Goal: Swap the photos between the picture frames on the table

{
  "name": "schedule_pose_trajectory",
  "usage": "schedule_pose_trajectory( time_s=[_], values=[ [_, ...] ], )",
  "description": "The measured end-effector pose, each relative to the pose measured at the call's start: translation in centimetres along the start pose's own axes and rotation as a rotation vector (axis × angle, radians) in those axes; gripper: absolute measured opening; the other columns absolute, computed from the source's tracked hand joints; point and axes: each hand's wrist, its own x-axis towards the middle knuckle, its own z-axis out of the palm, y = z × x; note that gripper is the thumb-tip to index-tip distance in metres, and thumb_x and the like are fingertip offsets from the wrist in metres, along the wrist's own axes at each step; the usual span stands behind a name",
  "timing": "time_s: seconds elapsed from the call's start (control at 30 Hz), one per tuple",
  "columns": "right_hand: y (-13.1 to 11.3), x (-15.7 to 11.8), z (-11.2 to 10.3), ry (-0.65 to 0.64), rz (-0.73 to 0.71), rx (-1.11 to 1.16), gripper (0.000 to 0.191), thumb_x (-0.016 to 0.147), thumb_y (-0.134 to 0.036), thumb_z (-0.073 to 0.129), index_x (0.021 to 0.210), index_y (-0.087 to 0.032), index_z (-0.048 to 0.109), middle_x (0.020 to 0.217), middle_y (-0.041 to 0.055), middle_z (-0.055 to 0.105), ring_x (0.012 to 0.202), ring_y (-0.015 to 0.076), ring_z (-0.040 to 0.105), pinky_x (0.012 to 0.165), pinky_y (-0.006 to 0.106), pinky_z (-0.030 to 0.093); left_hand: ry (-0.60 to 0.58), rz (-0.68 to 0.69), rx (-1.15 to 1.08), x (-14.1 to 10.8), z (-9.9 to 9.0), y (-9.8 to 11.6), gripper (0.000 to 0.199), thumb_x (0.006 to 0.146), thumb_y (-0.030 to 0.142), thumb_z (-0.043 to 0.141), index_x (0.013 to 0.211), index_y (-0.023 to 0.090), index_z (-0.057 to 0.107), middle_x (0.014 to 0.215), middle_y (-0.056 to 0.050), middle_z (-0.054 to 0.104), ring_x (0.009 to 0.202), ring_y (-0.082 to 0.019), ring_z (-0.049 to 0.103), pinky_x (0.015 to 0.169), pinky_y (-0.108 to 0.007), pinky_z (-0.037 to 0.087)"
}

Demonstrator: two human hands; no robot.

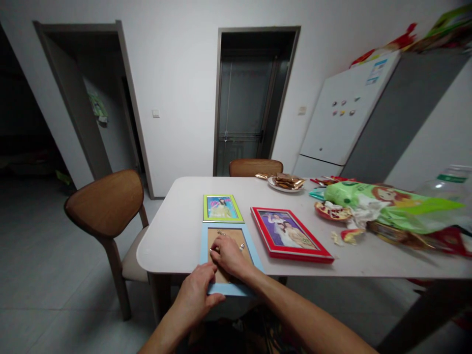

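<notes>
A light blue picture frame (229, 290) lies at the table's near edge, its brown backing board (223, 275) facing up. My left hand (197, 290) grips the frame's lower left corner, with the thumb along the bottom edge and the fingers at the left side. Over the board, the fingers of my right hand (229, 254) are pinched near the left edge; a small metallic glint shows at their tips, but what they hold is mostly hidden. Small metal pieces (242, 246) sit on the board. Beyond is a lime green frame (223, 207) with a photo; to the right lies a red frame (291, 236).
The white table (169, 221) also bears a plate of gold-wrapped packets (285, 183), an opened pomegranate (334, 211), peel bits (352, 236) and a green plastic bag (394, 204). Wooden chairs stand left (106, 201) and at the far side (256, 167). A refrigerator (346, 113) is behind.
</notes>
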Motion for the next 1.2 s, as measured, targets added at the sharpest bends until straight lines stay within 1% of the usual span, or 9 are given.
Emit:
schedule_pose_trajectory(
  time_s=[0.13,0.27,0.33,0.43,0.57,0.73,0.97,1.07,1.2],
  values=[
    [1.2,-1.3,-2.5,-0.042,-0.101,0.143,0.023,0.074,-0.020,0.046,0.088,-0.016,0.064,0.091,0.0074,0.061,0.089,0.0162,0.051,0.083,0.027,0.035,0.021,-0.017,-0.019,0.2,0.0,-0.5,0.038,0.058,0.021,0.068,0.093,0.018,0.054,0.099,-0.006,0.058,0.099,-0.021,0.050,0.086,-0.032,0.039],
    [2.0,-3.6,-5.3,-0.293,-0.194,0.172,0.025,0.066,-0.015,0.053,0.088,-0.021,0.066,0.109,0.0060,0.053,0.102,0.0184,0.046,0.089,0.030,0.032,0.035,-0.033,-0.046,0.4,0.0,-0.9,0.039,0.059,0.020,0.067,0.096,0.019,0.055,0.103,-0.006,0.057,0.102,-0.021,0.049,0.089,-0.033,0.038],
    [2.0,-4.4,-5.9,-0.353,-0.199,0.167,0.026,0.064,-0.017,0.057,0.088,-0.023,0.066,0.116,0.0055,0.047,0.107,0.0202,0.041,0.092,0.033,0.029,0.040,-0.030,-0.048,0.4,0.1,-1.0,0.043,0.058,0.020,0.067,0.100,0.019,0.054,0.100,-0.006,0.058,0.101,-0.021,0.050,0.088,-0.033,0.038],
    [1.7,-4.9,-5.4,-0.292,-0.203,0.150,0.019,0.066,-0.021,0.059,0.083,-0.025,0.067,0.112,0.0047,0.048,0.107,0.0203,0.041,0.096,0.037,0.023,0.050,-0.026,-0.044,0.3,0.1,-0.9,0.044,0.058,0.020,0.067,0.100,0.019,0.054,0.096,-0.005,0.058,0.098,-0.021,0.051,0.087,-0.034,0.039],
    [1.5,-4.8,-4.3,-0.191,-0.184,0.150,0.012,0.067,-0.024,0.059,0.077,-0.022,0.067,0.108,0.0053,0.051,0.103,0.0194,0.043,0.090,0.033,0.029,0.057,-0.018,-0.041,0.4,0.1,-0.9,0.039,0.058,0.020,0.067,0.095,0.018,0.056,0.097,-0.006,0.059,0.097,-0.022,0.052,0.087,-0.034,0.040],
    [1.8,-4.7,-3.8,-0.091,-0.021,0.095,0.041,0.063,-0.034,0.062,0.101,-0.018,0.059,0.108,0.0104,0.051,0.099,0.0209,0.046,0.085,0.031,0.034,0.064,-0.034,-0.065,0.5,0.2,-1.1,0.031,0.056,0.018,0.068,0.085,0.019,0.057,0.105,-0.008,0.058,0.108,-0.023,0.046,0.092,-0.036,0.035],
    [1.6,-4.2,-3.8,-0.021,0.082,0.069,0.039,0.061,-0.016,0.054,0.100,-0.015,0.059,0.095,0.0086,0.057,0.091,0.0192,0.049,0.081,0.028,0.036,0.056,-0.077,-0.185,0.3,-0.3,-0.4,0.039,0.057,0.016,0.065,0.093,0.020,0.054,0.108,-0.007,0.056,0.098,-0.021,0.052,0.088,-0.034,0.038],
    [1.1,-3.9,-4.6,0.024,0.059,0.047,0.036,0.060,-0.016,0.054,0.095,-0.015,0.060,0.092,0.0080,0.057,0.090,0.0199,0.049,0.079,0.030,0.038,0.142,-0.118,-0.299,0.6,-0.5,-0.4,0.038,0.060,0.016,0.062,0.097,0.019,0.053,0.122,-0.009,0.047,0.109,-0.021,0.045,0.094,-0.034,0.033],
    [-0.7,-3.5,-5.7,0.096,0.015,0.075,0.034,0.060,-0.014,0.054,0.094,-0.016,0.060,0.091,0.0070,0.058,0.088,0.0186,0.049,0.079,0.030,0.039,0.284,-0.195,-0.535,1.9,-0.5,-0.8,0.033,0.068,0.023,0.054,0.100,0.017,0.048,0.105,-0.008,0.057,0.097,-0.020,0.053,0.086,-0.034,0.040]
  ],
)
